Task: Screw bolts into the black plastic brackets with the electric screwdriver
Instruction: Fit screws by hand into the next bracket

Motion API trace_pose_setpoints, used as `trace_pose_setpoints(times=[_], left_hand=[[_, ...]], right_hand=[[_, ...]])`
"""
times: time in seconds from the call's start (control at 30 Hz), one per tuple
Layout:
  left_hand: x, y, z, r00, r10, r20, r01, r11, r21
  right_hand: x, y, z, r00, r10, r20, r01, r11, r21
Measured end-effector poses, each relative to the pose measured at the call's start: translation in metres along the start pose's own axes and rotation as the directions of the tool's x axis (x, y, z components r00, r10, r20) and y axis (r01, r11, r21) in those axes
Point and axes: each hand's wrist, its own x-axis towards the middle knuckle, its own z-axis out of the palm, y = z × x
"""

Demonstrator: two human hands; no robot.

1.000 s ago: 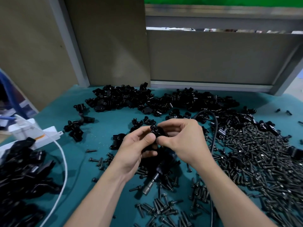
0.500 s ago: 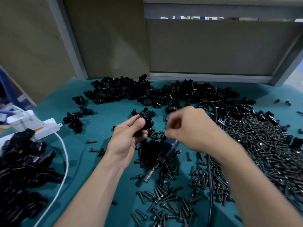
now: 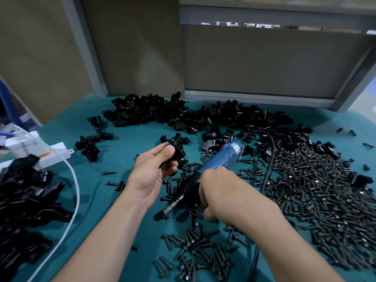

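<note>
1. Since half a second ago, the right hand [image 3: 215, 192] has dropped away from the left hand [image 3: 152, 171] and closed round the electric screwdriver [image 3: 223, 157], which it was not holding then.
2. Its fingers wrap the tool's dark front section. The blue body slants up and away behind the hand, and the metal tip points down to the left, over the teal mat [image 3: 132, 139].
3. A pale label [image 3: 236, 147] sits near the rear of the blue body; its writing is too small to read.
4. A black cable [image 3: 270, 159] leaves the rear of the tool and loops back toward the person.
5. The left hand holds one black bracket [image 3: 177, 152], thumb on its near face and fingers curled behind it, raised just left of the tool.
6. More brackets are heaped along the back of the mat [image 3: 183, 115] and at the left edge [image 3: 24, 200].
7. Loose bolts cover the right side [image 3: 315, 190], with a smaller scatter near the forearms [image 3: 195, 251].
8. A white power strip [image 3: 55, 154] and its white cord [image 3: 75, 190] lie at the left.
</note>
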Motion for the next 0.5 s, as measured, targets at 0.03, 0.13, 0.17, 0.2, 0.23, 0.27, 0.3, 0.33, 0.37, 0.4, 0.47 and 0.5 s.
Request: trace_pose_setpoints(times=[0.03,0.13,0.17,0.2,0.23,0.27,0.3,0.33,0.37,0.4,0.47,0.5], left_hand=[[-0.001,0.0,0.0,1.0,-0.001,0.0,0.001,1.0,0.004],[-0.003,-0.002,0.0,1.0,-0.004,0.0,0.004,1.0,0.016],[-0.003,-0.002,0.0,1.0,-0.003,0.002,0.003,1.0,0.024],[-0.003,-0.003,-0.001,1.0,0.001,0.006,-0.001,1.0,0.031],[-0.004,-0.003,-0.001,1.0,0.005,0.012,-0.006,0.999,0.038],[-0.004,-0.003,-0.002,1.0,0.009,0.024,-0.01,0.999,0.049],[-0.004,-0.004,-0.002,0.999,0.012,0.039,-0.014,0.998,0.064],[-0.004,-0.004,-0.002,0.998,0.015,0.055,-0.019,0.997,0.081],[-0.004,-0.005,-0.002,0.997,0.019,0.069,-0.026,0.994,0.102],[-0.004,-0.006,-0.002,0.996,0.023,0.082,-0.034,0.991,0.129],[-0.003,-0.007,-0.001,0.993,0.037,0.108,-0.057,0.981,0.188],[-0.003,-0.009,-0.001,0.992,0.044,0.122,-0.069,0.976,0.207]], right_hand=[[0.0,0.001,-0.001,1.0,-0.014,0.004,0.014,1.0,0.004],[0.0,0.005,-0.002,0.999,-0.045,0.005,0.045,0.999,0.0],[0.001,0.007,-0.001,0.998,-0.057,0.0,0.057,0.998,0.007],[0.001,0.01,-0.001,0.997,-0.073,0.0,0.073,0.997,0.025],[0.002,0.015,-0.003,0.996,-0.091,0.001,0.091,0.993,0.07],[0.002,0.022,-0.006,0.995,-0.101,-0.009,0.102,0.983,0.151],[0.001,0.029,-0.011,0.994,-0.101,-0.033,0.106,0.959,0.264],[0.001,0.037,-0.017,0.992,-0.094,-0.08,0.118,0.911,0.395],[0.0,0.043,-0.021,0.985,-0.075,-0.153,0.146,0.831,0.538],[0.0,0.047,-0.024,0.971,-0.037,-0.237,0.192,0.712,0.676],[0.003,0.048,-0.024,0.93,0.076,-0.361,0.297,0.424,0.855],[0.006,0.046,-0.021,0.916,0.126,-0.382,0.331,0.302,0.894]])
